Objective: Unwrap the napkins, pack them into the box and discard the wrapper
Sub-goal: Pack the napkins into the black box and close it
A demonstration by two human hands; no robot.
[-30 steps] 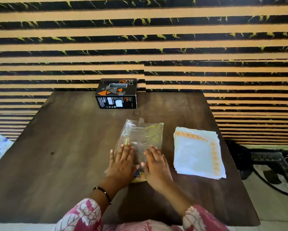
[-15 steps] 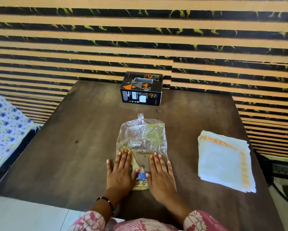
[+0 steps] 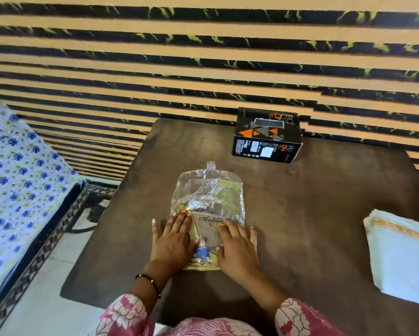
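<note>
A clear crinkled plastic wrapper [image 3: 209, 197] with yellow print lies flat on the dark wooden table [image 3: 312, 202]. My left hand [image 3: 172, 241] and my right hand [image 3: 237, 248] press palm-down on its near end, fingers spread, holding nothing. A stack of white napkins [image 3: 402, 253] with orange borders lies unwrapped at the right edge of the view. A black box [image 3: 267, 139] with orange triangles stands at the table's far side, against the wall.
A striped tan and black wall [image 3: 203, 69] runs behind the table. A bed with a blue flowered sheet [image 3: 16, 190] stands to the left, with a strip of pale floor [image 3: 58, 299] between it and the table.
My view has swung to the left, so the table, box and napkins sit further right in frame. Both hands stay flat on the wrapper, which lies flatter than before.
</note>
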